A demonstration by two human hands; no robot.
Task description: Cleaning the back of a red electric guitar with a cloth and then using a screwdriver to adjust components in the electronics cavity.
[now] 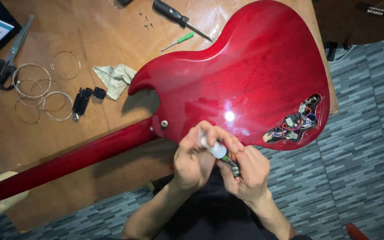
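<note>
**Opening a small bottle over the back of a red guitar**

Toward the table's (112,40) left edge lie black-handled scissors (3,62) and several coiled guitar strings (36,91). Further right sit a crumpled cloth (114,78), a few loose screws (146,22), a small green-handled screwdriver (179,41) and a larger black-handled screwdriver (176,17) near the far edge.

The red guitar (245,75) lies face down, its neck running toward the near left corner, and its open control cavity (296,120) shows wiring near the table's right edge.

At the near edge, just over the guitar's lower rim, both hands meet on a small bottle (226,156). The left hand (194,160) has its fingers curled closed around the white cap end. The right hand (247,171) grips the body from below, fingers wrapped shut on it.

To do this well, I would judge it best to keep the bottle's body steady in the right hand and let only the left turn the cap. The mouth should stay tilted away from the glossy finish and well apart from the exposed wiring, and the cloth is within reach for drips.
</note>
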